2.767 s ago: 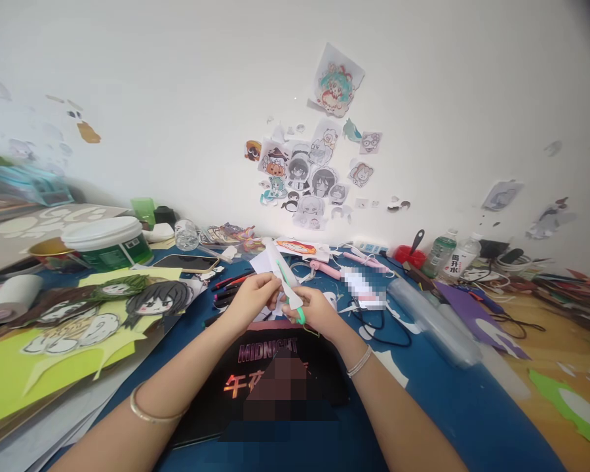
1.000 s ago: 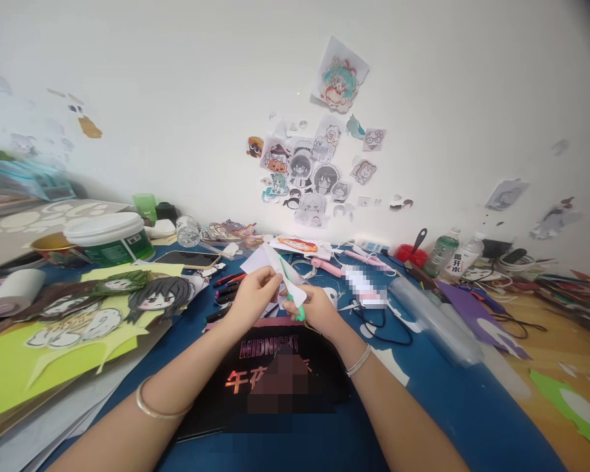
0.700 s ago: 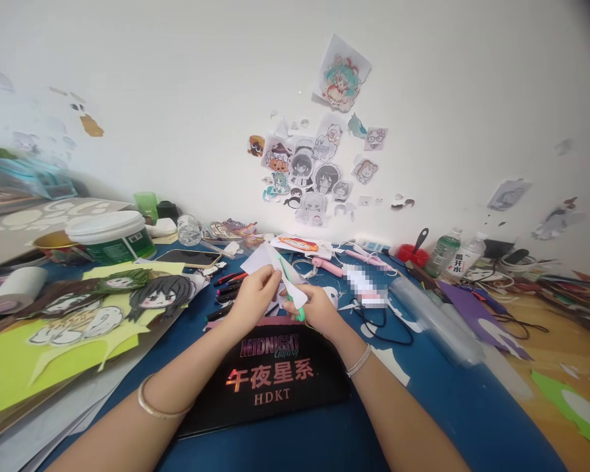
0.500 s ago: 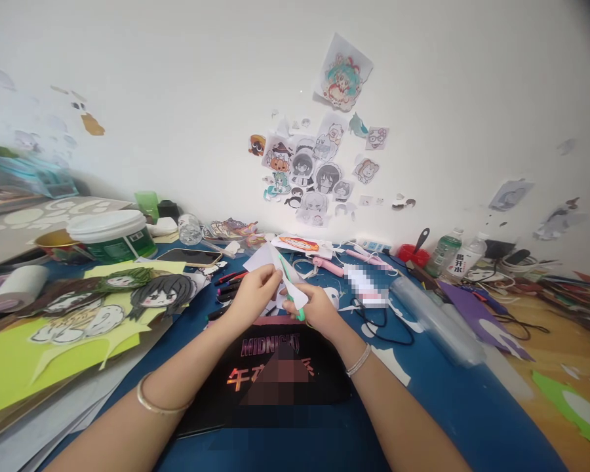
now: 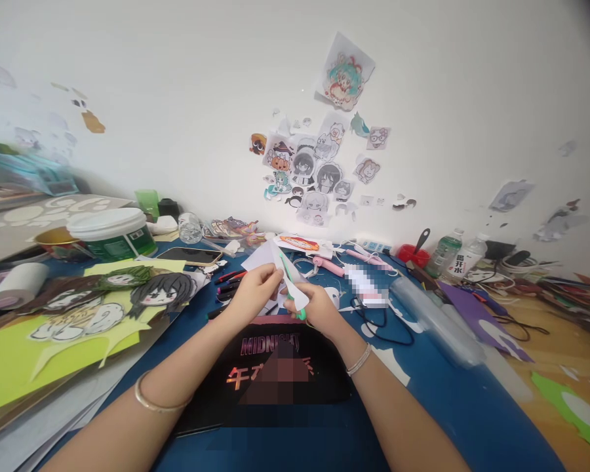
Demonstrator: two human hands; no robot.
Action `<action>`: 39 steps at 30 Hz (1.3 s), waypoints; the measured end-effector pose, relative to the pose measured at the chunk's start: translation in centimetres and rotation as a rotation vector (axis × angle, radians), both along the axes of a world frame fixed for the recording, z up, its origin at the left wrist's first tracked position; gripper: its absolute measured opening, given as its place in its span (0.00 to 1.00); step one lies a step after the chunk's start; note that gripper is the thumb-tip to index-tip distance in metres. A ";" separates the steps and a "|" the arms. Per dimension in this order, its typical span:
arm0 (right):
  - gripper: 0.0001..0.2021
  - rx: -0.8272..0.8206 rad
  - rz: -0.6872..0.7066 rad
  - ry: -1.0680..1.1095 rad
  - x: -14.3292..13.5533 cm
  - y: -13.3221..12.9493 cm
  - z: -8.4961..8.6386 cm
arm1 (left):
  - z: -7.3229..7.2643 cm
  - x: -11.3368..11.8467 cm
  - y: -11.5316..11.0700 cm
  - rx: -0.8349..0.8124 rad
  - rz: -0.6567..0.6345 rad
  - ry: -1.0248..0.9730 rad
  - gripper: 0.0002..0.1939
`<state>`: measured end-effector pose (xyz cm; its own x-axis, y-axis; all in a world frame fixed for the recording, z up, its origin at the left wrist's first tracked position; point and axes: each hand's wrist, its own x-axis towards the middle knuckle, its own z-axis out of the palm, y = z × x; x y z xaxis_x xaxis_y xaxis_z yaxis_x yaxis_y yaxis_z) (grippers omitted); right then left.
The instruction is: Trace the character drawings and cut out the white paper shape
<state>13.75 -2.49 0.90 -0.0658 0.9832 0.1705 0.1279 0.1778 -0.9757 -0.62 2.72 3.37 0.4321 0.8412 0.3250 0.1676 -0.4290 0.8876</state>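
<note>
My left hand (image 5: 261, 286) pinches a sheet of white paper (image 5: 259, 256) by its edge, above the far side of a black folder (image 5: 206, 387) with the word MIDNIGHT on it. My right hand (image 5: 317, 305) is closed on green scissors (image 5: 301, 314), whose blades run up along the paper away from me. A flap of the sheet (image 5: 299, 298) curls down over part of the scissors and the right fingers. Bracelets circle both wrists.
Paper cutouts (image 5: 160, 292) lie on yellow sheets at left, near a white tub (image 5: 109, 226) and a phone (image 5: 189, 255). Marker pens (image 5: 227, 290) lie behind the folder. To the right are a clear plastic roll (image 5: 437, 321), purple paper (image 5: 482, 314), bottles (image 5: 465, 255) and a red bowl (image 5: 413, 255).
Both hands stay almost in place, with the paper and scissors shifted only slightly. The flap over the right fingers has moved a little.
</note>
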 end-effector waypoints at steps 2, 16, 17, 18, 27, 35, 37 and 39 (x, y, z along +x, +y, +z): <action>0.14 -0.005 -0.003 -0.003 -0.1 -0.1 0.3 | 0.0 -0.1 0.1 0.010 -0.004 0.012 0.16; 0.14 0.024 -0.010 -0.052 0.2 -0.2 0.3 | 0.2 -0.1 0.0 0.032 0.008 0.062 0.16; 0.14 0.023 -0.015 -0.054 0.1 -0.2 0.4 | 0.3 -0.1 0.0 0.060 0.030 0.068 0.16; 0.13 0.022 -0.017 -0.056 0.1 -0.2 0.4 | 0.3 -0.1 -0.1 0.091 0.054 0.074 0.17; 0.13 0.013 -0.001 -0.053 0.1 -0.3 0.1 | 0.6 -0.3 0.0 0.030 0.018 0.013 0.17; 0.14 -0.027 0.014 0.016 0.2 -0.1 -0.3 | 1.0 -0.4 0.0 0.020 0.011 -0.001 0.16; 0.15 -0.032 0.023 0.026 0.3 0.0 -0.5 | 1.2 -0.5 -0.1 0.027 0.009 0.013 0.16; 0.16 -0.029 0.029 0.030 0.4 0.1 -0.6 | 1.3 -0.6 -0.1 0.029 0.002 0.028 0.16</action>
<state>14.12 -2.40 0.32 -0.0897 0.9855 0.1443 0.0934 0.1525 -0.9839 -1.18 2.58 4.66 0.4400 0.8323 0.3372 0.1931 -0.4544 0.8696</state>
